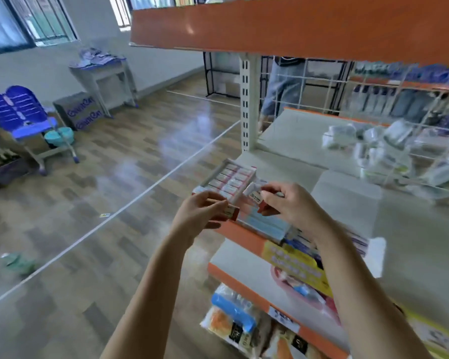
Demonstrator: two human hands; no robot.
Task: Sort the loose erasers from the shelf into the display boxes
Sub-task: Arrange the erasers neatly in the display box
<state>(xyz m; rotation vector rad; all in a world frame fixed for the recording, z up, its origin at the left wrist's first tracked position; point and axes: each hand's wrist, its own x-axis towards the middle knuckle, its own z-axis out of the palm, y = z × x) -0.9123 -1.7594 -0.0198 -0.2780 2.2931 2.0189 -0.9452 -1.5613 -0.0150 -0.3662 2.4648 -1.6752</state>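
A display box point(228, 178) with rows of red-and-white erasers sits at the left end of the cream shelf point(347, 198). My left hand point(200, 211) grips a red-ended eraser point(231, 212) just in front of that box. My right hand point(288, 203) pinches a white eraser point(253, 194) with a red end, held beside the box's right edge. Below my hands lies a pale blue box point(262, 221) at the shelf's front edge.
Clear packets point(373, 151) are piled at the back right against a wire grid. An orange shelf point(296, 24) hangs overhead. Lower shelves hold a pink basket point(303, 294) and snack packs point(233, 322). A person point(283, 84) stands behind the rack. Open floor lies left.
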